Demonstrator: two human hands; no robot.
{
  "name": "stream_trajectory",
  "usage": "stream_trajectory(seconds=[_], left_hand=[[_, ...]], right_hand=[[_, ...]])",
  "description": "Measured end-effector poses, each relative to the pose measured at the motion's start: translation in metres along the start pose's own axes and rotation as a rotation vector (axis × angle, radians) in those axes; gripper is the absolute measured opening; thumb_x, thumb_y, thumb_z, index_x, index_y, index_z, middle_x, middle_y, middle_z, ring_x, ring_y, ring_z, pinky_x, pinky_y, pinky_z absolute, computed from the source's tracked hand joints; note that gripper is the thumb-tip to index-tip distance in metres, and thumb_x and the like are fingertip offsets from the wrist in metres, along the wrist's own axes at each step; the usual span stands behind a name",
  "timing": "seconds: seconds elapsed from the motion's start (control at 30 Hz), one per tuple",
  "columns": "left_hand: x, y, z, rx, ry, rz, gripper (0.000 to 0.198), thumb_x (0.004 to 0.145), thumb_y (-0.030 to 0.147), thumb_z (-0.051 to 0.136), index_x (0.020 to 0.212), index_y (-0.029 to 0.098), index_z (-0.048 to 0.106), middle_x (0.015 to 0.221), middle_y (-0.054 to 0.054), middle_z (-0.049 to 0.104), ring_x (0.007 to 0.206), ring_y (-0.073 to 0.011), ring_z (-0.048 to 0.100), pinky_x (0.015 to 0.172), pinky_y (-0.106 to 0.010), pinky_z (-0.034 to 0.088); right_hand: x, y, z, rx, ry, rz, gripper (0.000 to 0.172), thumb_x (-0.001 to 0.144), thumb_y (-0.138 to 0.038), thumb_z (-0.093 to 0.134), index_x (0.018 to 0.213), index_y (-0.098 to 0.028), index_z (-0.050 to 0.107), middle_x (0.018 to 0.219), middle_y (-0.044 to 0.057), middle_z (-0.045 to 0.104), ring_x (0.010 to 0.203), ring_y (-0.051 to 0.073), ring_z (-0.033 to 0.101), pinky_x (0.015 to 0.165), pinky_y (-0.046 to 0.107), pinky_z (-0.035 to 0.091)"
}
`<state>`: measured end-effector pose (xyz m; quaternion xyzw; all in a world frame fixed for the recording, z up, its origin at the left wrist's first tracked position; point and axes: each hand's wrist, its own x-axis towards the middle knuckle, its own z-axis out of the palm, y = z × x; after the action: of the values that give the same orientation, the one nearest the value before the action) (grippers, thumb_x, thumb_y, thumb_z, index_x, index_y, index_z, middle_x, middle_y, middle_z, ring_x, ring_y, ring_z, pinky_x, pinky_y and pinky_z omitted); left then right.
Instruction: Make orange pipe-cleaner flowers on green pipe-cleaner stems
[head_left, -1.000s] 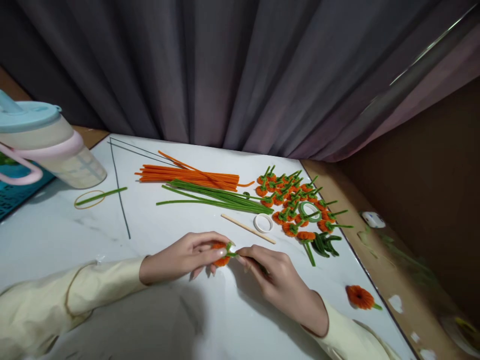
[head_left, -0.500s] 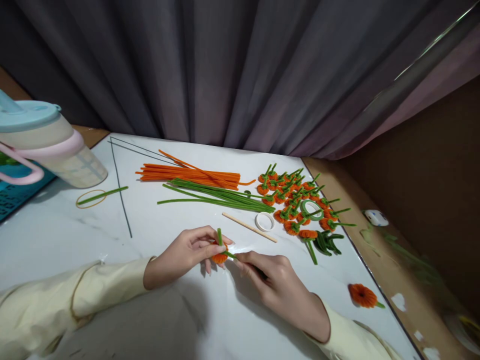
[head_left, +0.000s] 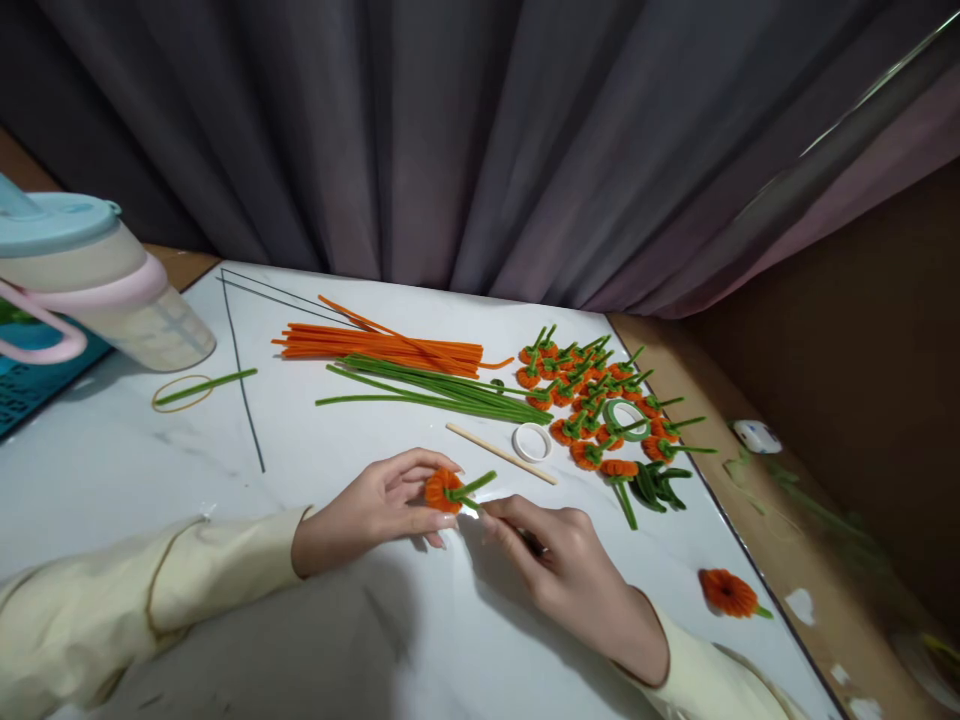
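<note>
Between its thumb and fingers, my left hand (head_left: 367, 510) holds a small fuzzy orange pumpkin-shaped piece (head_left: 441, 492) made of pipe cleaner. A green pipe cleaner (head_left: 478, 483) is twisted at its middle, with two ends sticking out to the right. My right hand (head_left: 562, 560) is closed in a pinch at the lower green end. Just beyond the hands lie a thin wooden stick (head_left: 501, 454) and a white ring (head_left: 532, 442). Farther back are a bundle of green pipe cleaners (head_left: 442, 390) and a bundle of orange pipe cleaners (head_left: 382, 346).
Several finished orange pieces with green stems (head_left: 585, 455) cluster at the right around a green tape roll (head_left: 627, 420). Dark green curled pieces (head_left: 657, 485) lie beside them. An orange flower (head_left: 729, 593) sits near the right edge. At the left stands a tumbler (head_left: 142, 290).
My left hand has turned the orange piece, so its green ends now point right instead of one standing upright. My right hand has stayed nearly in place at the lower end.
</note>
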<state>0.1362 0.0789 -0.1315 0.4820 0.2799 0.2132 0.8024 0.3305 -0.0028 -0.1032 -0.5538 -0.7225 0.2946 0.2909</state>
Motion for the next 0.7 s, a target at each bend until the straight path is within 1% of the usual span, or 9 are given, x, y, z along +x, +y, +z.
stream_trajectory(seconds=[0.07, 0.13, 0.27, 0.33, 0.4, 0.47, 0.53, 0.63, 0.7], left_hand=[[-0.0018, 0.0011, 0.0008, 0.023, 0.007, -0.004, 0.039, 0.074, 0.021, 0.071, 0.109, 0.017, 0.054, 0.089, -0.003, 0.062, 0.068, -0.0124, 0.060, 0.063, -0.028, 0.052], [-0.0037, 0.0024, 0.0018, 0.053, 0.017, -0.012, 0.041, 0.077, 0.026, 0.068, 0.114, 0.015, 0.053, 0.081, -0.002, 0.062, 0.063, -0.0119, 0.059, 0.064, -0.028, 0.051], [-0.0050, 0.0045, 0.0028, 0.108, 0.016, -0.023, 0.047, 0.081, 0.034, 0.061, 0.121, 0.012, 0.051, 0.066, 0.001, 0.057, 0.064, -0.0132, 0.055, 0.065, -0.029, 0.050], [-0.0045, 0.0055, 0.0031, 0.141, 0.009, -0.026, 0.046, 0.083, 0.037, 0.058, 0.122, 0.013, 0.052, 0.071, 0.000, 0.057, 0.066, -0.0128, 0.053, 0.067, -0.028, 0.049], [-0.0041, 0.0066, 0.0037, 0.169, -0.006, -0.033, 0.043, 0.085, 0.038, 0.055, 0.121, 0.015, 0.054, 0.080, -0.002, 0.058, 0.067, -0.0119, 0.052, 0.068, -0.027, 0.048], [-0.0039, 0.0073, 0.0048, 0.192, -0.033, -0.045, 0.039, 0.086, 0.038, 0.053, 0.118, 0.016, 0.056, 0.087, -0.003, 0.058, 0.068, -0.0116, 0.051, 0.067, -0.027, 0.047], [-0.0040, 0.0070, 0.0058, 0.211, -0.068, -0.050, 0.037, 0.087, 0.038, 0.051, 0.117, 0.017, 0.057, 0.089, -0.004, 0.058, 0.068, -0.0118, 0.051, 0.068, -0.026, 0.047], [-0.0037, 0.0039, 0.0063, 0.239, -0.106, -0.058, 0.037, 0.088, 0.039, 0.048, 0.118, 0.018, 0.056, 0.091, -0.004, 0.058, 0.068, -0.0119, 0.051, 0.068, -0.026, 0.047], [-0.0030, 0.0007, 0.0059, 0.268, -0.101, -0.083, 0.040, 0.089, 0.039, 0.046, 0.123, 0.019, 0.052, 0.090, -0.004, 0.057, 0.067, -0.0117, 0.050, 0.068, -0.026, 0.046]], right_hand=[[-0.0007, -0.0001, 0.0002, 0.007, -0.025, 0.036, 0.021, 0.094, -0.024, 0.042, 0.083, -0.018, 0.059, 0.062, -0.001, 0.060, 0.048, 0.010, 0.048, 0.050, 0.019, 0.035], [-0.0012, -0.0001, 0.0010, 0.021, -0.076, 0.070, 0.021, 0.094, -0.025, 0.041, 0.082, -0.019, 0.058, 0.060, -0.002, 0.058, 0.046, 0.010, 0.047, 0.049, 0.019, 0.035], [-0.0011, 0.0006, 0.0045, 0.064, -0.160, 0.099, 0.022, 0.095, -0.026, 0.040, 0.082, -0.019, 0.056, 0.056, -0.003, 0.056, 0.045, 0.010, 0.046, 0.047, 0.018, 0.035], [-0.0010, 0.0006, 0.0061, 0.095, -0.141, 0.092, 0.019, 0.094, -0.028, 0.043, 0.083, -0.019, 0.055, 0.059, -0.003, 0.058, 0.046, 0.009, 0.046, 0.047, 0.017, 0.035], [-0.0009, 0.0002, 0.0069, 0.124, -0.094, 0.088, 0.014, 0.092, -0.031, 0.048, 0.087, -0.019, 0.053, 0.062, -0.002, 0.060, 0.046, 0.009, 0.045, 0.046, 0.017, 0.036], [-0.0006, -0.0008, 0.0068, 0.137, -0.048, 0.094, 0.015, 0.091, -0.033, 0.052, 0.093, -0.018, 0.051, 0.063, -0.002, 0.059, 0.046, 0.009, 0.044, 0.046, 0.017, 0.036], [0.0005, -0.0022, 0.0061, 0.128, -0.019, 0.078, 0.016, 0.090, -0.033, 0.053, 0.095, -0.018, 0.050, 0.065, -0.002, 0.057, 0.048, 0.009, 0.044, 0.046, 0.018, 0.035], [0.0036, -0.0047, 0.0057, 0.097, -0.040, -0.001, 0.012, 0.092, -0.029, 0.049, 0.090, -0.018, 0.051, 0.068, -0.001, 0.056, 0.053, 0.010, 0.046, 0.048, 0.018, 0.036], [0.0058, -0.0057, 0.0062, 0.068, -0.080, -0.045, 0.015, 0.094, -0.027, 0.044, 0.085, -0.018, 0.052, 0.069, 0.000, 0.057, 0.056, 0.011, 0.049, 0.052, 0.019, 0.038]])
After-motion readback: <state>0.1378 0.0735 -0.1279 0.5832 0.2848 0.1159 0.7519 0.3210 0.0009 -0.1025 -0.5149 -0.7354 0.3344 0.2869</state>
